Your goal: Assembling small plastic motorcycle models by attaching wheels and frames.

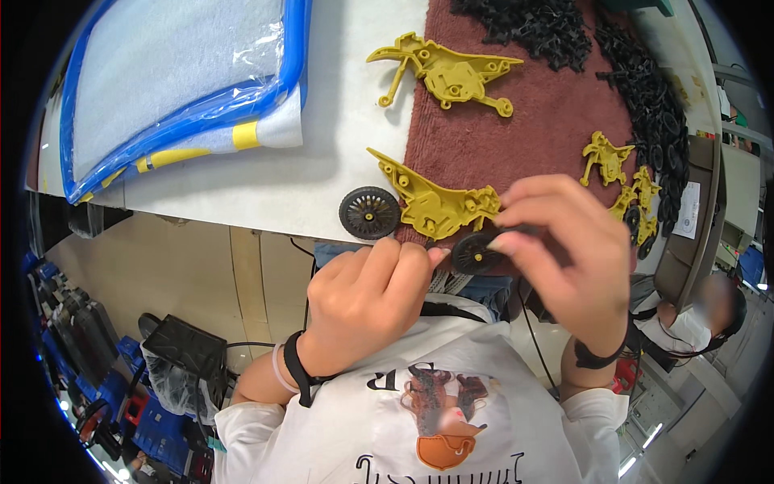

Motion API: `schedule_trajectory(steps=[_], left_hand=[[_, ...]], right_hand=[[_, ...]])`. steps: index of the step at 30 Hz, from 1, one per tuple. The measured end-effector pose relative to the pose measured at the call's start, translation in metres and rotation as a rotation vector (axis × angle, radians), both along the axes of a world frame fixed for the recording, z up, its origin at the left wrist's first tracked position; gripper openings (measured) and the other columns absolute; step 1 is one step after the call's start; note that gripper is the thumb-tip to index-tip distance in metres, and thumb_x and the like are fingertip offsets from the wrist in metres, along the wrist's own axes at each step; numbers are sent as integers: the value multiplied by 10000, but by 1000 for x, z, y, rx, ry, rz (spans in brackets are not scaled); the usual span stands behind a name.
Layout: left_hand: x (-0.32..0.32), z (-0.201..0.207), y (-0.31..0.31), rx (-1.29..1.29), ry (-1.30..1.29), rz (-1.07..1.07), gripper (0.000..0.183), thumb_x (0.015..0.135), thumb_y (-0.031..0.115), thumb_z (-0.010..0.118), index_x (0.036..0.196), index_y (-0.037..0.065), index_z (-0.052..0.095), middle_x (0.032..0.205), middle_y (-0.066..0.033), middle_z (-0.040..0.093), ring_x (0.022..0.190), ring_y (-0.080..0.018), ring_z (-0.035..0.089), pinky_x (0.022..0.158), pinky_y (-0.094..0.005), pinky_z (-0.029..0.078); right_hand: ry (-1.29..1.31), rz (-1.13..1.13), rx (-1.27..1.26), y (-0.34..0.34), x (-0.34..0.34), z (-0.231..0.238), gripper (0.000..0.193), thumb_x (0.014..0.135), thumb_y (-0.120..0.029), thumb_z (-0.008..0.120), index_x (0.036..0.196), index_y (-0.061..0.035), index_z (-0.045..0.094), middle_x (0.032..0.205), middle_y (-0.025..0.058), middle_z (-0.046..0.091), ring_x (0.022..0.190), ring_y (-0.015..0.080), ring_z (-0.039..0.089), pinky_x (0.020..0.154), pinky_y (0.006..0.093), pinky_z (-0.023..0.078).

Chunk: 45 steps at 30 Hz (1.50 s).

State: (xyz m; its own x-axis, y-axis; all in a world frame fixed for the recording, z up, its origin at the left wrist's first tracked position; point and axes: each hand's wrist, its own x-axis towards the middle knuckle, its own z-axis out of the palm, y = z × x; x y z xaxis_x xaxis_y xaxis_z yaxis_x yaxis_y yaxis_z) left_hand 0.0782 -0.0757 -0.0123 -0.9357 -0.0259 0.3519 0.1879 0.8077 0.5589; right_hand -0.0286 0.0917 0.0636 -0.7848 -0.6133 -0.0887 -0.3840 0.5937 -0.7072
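Observation:
A yellow plastic toy motorcycle body half [439, 208] lies at the table's near edge, hollow side up. To its left rests a black spoked wheel [369, 213] with a yellow hub; a second black wheel [474, 253] sits below its right end. My left hand [367, 290] is closed just below the body half, its thumb against the curled fingers; what it pinches is mostly hidden. My right hand [568, 250] curls its thumb and forefinger around the body half's right end and the second wheel. A dark piece shows under its fingers, too covered to name.
Another yellow body half [455, 74] lies farther back on a brown cloth [556, 121]. Small black parts [536, 28] are heaped behind, more along the right. Several yellow pieces [606, 158] lie at right. A blue-edged plastic-covered pad [181, 89] stands at left. A person [693, 319] sits at far right.

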Motion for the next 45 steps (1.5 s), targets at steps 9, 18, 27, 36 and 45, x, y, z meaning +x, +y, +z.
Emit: schedule_trajectory(steps=[9,18,27,36,45], left_hand=[[-2,3,3,-95,-19,25,281,829,173,717,688,92,488,601,-7,376,436,-125,445,401,-275,358],[-5,5,2,-21,-44,19,278,820,163,714,681,103,481,595,-11,401,437,-127,473,398,-278,365],[-6,11,3,-12,-72,22,249,752,99,766,692,73,525,575,-35,442,405,-195,442,384,-322,331],[-6,14,0,-184,-78,-36,144,805,122,662,756,103,527,606,24,373,450,-87,437,412,-246,313],[-9,25,1,15,-167,-29,225,804,154,739,736,63,546,573,-44,498,424,-225,506,406,-333,388]], right_hand=[[37,219,39,-5,-49,13,152,784,41,629,929,22,672,824,82,639,736,132,589,675,242,454],[-734,197,180,-26,-89,8,197,777,-16,698,962,-15,630,795,-9,635,669,41,567,576,205,453],[-385,381,347,-46,-88,2,163,708,57,703,804,35,573,666,55,622,606,143,614,557,275,466],[67,391,427,-51,-71,-1,175,638,52,716,718,20,564,617,144,607,585,290,609,537,385,430],[156,322,495,-43,-78,21,227,712,-125,749,754,15,575,611,106,587,565,211,581,546,333,433]])
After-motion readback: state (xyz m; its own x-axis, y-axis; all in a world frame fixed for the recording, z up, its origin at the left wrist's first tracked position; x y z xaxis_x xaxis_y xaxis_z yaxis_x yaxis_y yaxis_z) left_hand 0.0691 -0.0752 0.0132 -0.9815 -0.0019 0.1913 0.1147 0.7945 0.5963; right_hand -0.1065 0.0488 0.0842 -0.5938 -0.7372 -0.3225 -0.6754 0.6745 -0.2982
